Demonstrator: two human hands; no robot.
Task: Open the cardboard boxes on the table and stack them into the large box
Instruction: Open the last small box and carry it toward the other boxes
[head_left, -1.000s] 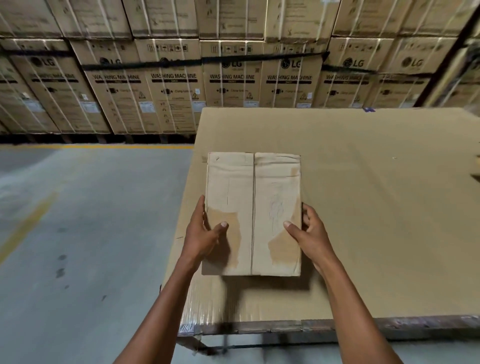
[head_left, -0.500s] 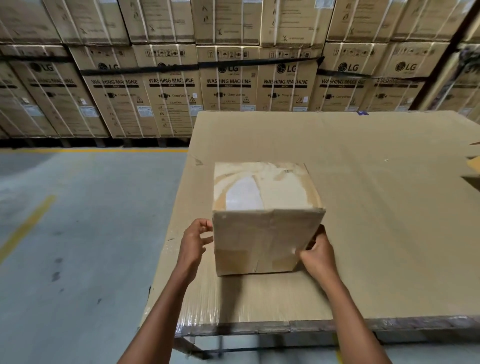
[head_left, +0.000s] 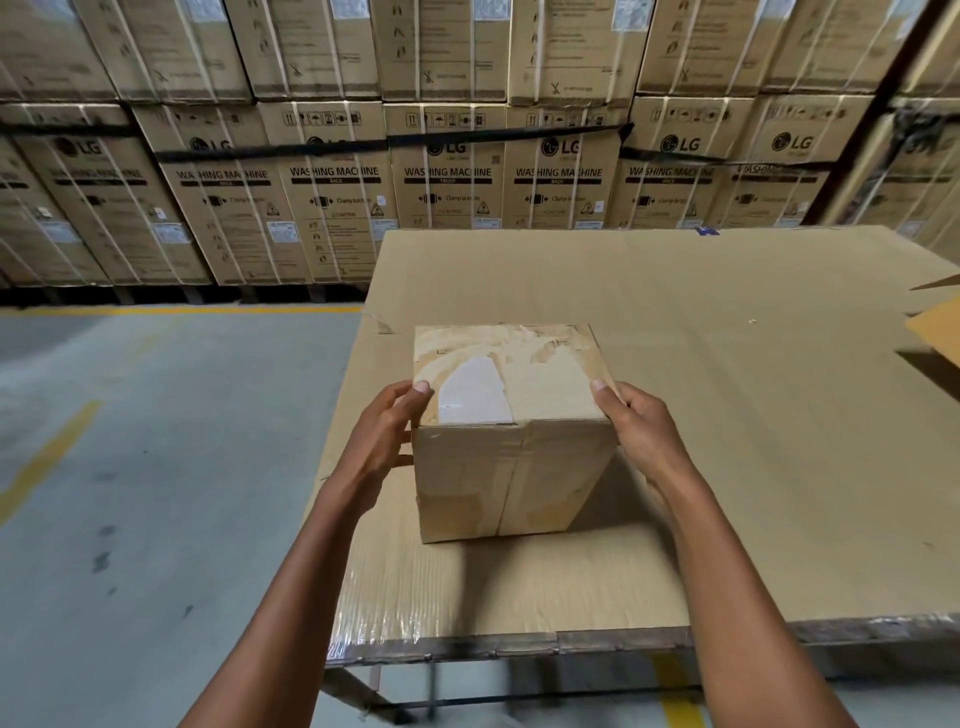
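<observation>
A small closed cardboard box (head_left: 514, 467) stands on the cardboard-covered table (head_left: 727, 415), near its front left corner. Its top carries a torn white label, and a taped seam runs down its near face. My left hand (head_left: 382, 441) grips the box's left side, thumb on the top left edge. My right hand (head_left: 639, 436) holds the right side, thumb on the top right edge. At the far right edge of the view an open flap of a larger box (head_left: 935, 325) juts in; the rest of that box is out of view.
A wall of stacked washing machine cartons (head_left: 447, 171) rises behind the table. Grey concrete floor (head_left: 156, 467) with yellow lines lies to the left. The table's front edge (head_left: 519, 647) is wrapped in plastic film.
The box was turned from lying flat with its seamed face up to standing with the labelled face up. Both hands shifted from its lower corners up to its top edges.
</observation>
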